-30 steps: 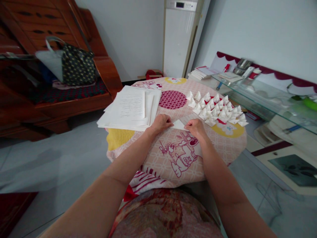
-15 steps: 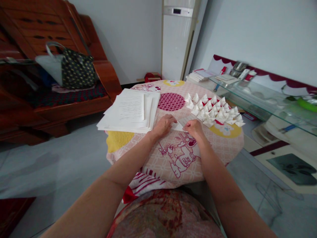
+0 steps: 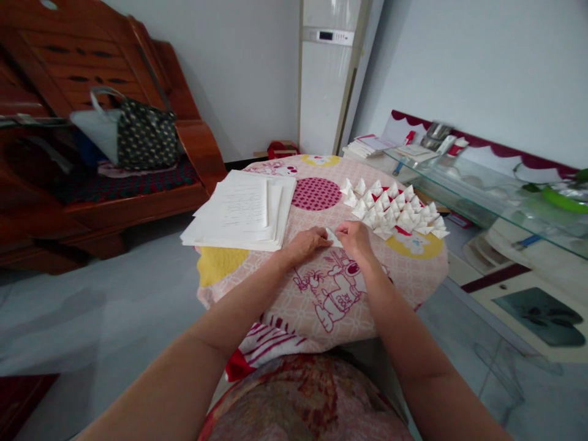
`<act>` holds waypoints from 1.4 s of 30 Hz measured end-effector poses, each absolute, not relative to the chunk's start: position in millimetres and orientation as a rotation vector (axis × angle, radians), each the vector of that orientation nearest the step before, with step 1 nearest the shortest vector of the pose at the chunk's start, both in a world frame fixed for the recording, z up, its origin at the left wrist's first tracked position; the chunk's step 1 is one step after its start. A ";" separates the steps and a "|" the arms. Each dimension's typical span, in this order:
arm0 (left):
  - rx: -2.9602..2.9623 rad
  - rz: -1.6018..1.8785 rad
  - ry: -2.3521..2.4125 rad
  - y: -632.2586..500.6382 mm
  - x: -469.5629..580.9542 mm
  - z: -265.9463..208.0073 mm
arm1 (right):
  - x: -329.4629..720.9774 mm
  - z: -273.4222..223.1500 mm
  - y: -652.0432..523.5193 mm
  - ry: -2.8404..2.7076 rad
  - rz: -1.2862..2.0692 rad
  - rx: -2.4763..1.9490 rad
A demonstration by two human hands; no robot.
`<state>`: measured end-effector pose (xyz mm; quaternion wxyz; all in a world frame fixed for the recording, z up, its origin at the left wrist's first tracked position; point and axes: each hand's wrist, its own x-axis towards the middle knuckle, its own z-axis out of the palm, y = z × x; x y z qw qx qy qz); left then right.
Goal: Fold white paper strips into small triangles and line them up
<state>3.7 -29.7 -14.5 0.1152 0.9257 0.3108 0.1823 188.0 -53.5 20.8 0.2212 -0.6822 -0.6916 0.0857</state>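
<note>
One left hand [image 3: 305, 246] and one right hand [image 3: 356, 237], fingers drawn together, pinch white paper [image 3: 333, 239] (a paper stack [image 3: 239, 208] lies left).

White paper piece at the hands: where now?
Head view, just right of centre: white paper piece between left hand and right hand, right of the paper stack.

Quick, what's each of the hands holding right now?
Left hand: closed, holding the paper.
Right hand: closed, holding the same paper.
</note>
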 end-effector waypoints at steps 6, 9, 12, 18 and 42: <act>2.685 0.593 0.853 -24.0 1.5 -22.2 | 188.5 9.2 -44.6 -1.863 0.599 -1.976; 2.687 0.581 0.848 -22.6 1.7 -22.8 | 189.0 10.2 -41.2 -1.875 0.644 -2.001; 2.688 0.585 0.836 -21.6 2.1 -23.3 | 184.8 15.1 -40.8 -1.906 0.629 -2.050; 2.684 0.609 0.841 -19.8 2.6 -26.5 | 186.1 20.5 -47.9 -1.955 0.545 -2.096; 2.314 0.601 1.312 -24.2 21.8 -7.1 | 190.7 -5.2 -37.1 -1.774 0.692 -1.946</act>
